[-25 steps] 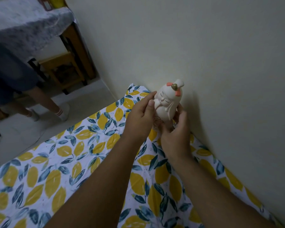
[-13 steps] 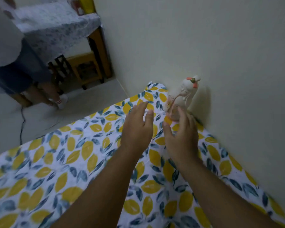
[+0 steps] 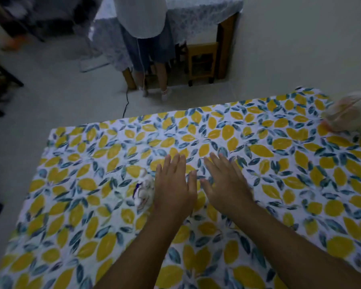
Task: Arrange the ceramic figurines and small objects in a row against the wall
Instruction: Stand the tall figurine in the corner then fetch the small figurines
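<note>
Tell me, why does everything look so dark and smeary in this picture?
In the head view the room is dim, with no glare and only faint shadows. The white figurine by the wall at the right edge is badly smeared, and the small white object beside the left hand is fuzzy too. The right hand looks sharper. The wide lens bends the tablecloth edges.

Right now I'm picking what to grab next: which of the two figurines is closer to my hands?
The small white figurine just beside your left hand. The other figurine stands far off at the cloth's right edge by the wall.
</note>
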A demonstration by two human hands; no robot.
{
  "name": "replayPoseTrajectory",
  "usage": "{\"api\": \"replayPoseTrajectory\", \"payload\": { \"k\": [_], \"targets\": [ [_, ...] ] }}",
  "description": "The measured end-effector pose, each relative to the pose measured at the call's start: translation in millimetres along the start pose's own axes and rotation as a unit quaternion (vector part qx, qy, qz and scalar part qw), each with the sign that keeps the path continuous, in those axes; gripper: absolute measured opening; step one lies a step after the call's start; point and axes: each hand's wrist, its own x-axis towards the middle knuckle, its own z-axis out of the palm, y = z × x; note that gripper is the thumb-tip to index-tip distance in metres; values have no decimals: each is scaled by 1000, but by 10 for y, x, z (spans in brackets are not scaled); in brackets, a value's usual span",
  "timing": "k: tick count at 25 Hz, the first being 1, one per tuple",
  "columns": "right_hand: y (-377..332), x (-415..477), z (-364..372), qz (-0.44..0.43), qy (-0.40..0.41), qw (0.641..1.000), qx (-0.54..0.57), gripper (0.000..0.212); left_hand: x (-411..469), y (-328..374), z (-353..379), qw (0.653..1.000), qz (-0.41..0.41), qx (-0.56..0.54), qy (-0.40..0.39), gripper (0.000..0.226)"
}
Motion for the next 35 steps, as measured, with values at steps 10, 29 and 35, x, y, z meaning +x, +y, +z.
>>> {"api": "replayPoseTrajectory", "payload": {
  "k": [10,29,35],
  "targets": [
    [-627,198,784,12,-153,988,-30,79,-214,-990,-95,982,-167,-23,-90,90],
    [1488,-249,-786,169,165,954,183,72,843,1456,470,972,154,-136,-118,70],
    [3047,-607,-1116,306,220,907,189,64,1254,2912,1637,943,223,-106,-223,68]
  ]
}}
